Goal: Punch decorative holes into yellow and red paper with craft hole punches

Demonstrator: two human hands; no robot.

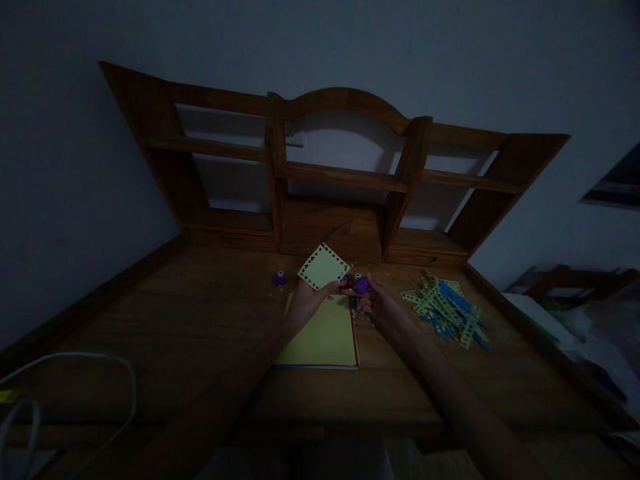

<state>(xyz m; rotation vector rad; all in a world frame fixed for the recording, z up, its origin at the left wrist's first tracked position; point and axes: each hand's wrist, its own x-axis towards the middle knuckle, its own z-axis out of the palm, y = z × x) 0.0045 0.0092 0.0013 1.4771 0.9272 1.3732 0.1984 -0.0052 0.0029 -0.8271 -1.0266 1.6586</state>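
Note:
My left hand (311, 299) is closed on a pale yellow paper square (324, 265) with a row of small punched holes along its edges. The square is tilted and raised over a stack of paper sheets (320, 337), yellow on top with a red edge below. To its right, my right hand (377, 300) is closed around a small purple paper punch (362, 285), close to the square's right corner. Whether the punch touches the paper cannot be made out. A second purple punch (279, 278) stands on the desk left of my left hand.
On the right of the desk (200, 320) lies a pile of punched yellow and blue paper strips (450, 307) with small blue cut-outs. Tiny paper bits lie around the hands. A wooden shelf unit (340, 177) rises behind. A white cable (100, 355) loops at the lower left.

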